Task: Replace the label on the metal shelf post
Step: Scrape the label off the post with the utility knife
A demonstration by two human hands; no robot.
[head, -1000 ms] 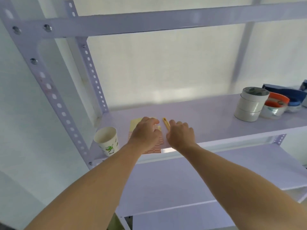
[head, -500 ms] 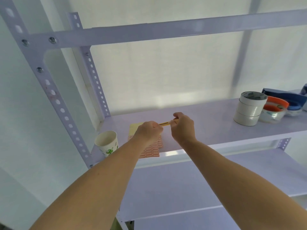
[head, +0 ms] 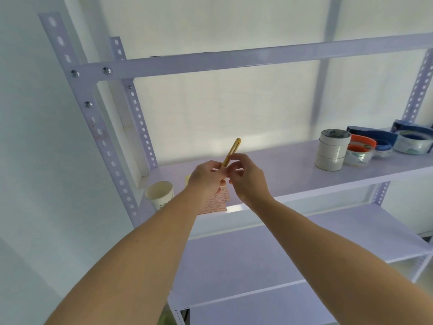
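A pale lilac metal shelving unit stands against a white, backlit wall, its shelf [head: 269, 167] running from the left posts to the right edge of view. The near-left shelf post [head: 98, 127] is a slotted angle bar with reddish smudges partway up; I cannot tell whether a label is on it. A sheet of red-bordered labels [head: 216, 204] lies at the shelf's front edge, left of centre, partly under the hands. The middle of the shelf is bare, as are the lower shelves.

A paper cup [head: 159, 193] stands at the front-left corner, just beside the post; its inside looks empty. Toward the right end sit a stack of white tape rolls [head: 332, 150], then an orange-rimmed roll [head: 359, 150] and blue-rimmed rolls [head: 412, 140] behind.

Above the label sheet, the left hand [head: 207, 177] and right hand [head: 247, 177] both pinch the lower end of a slim yellow tool [head: 233, 151], tilted up toward the wall.
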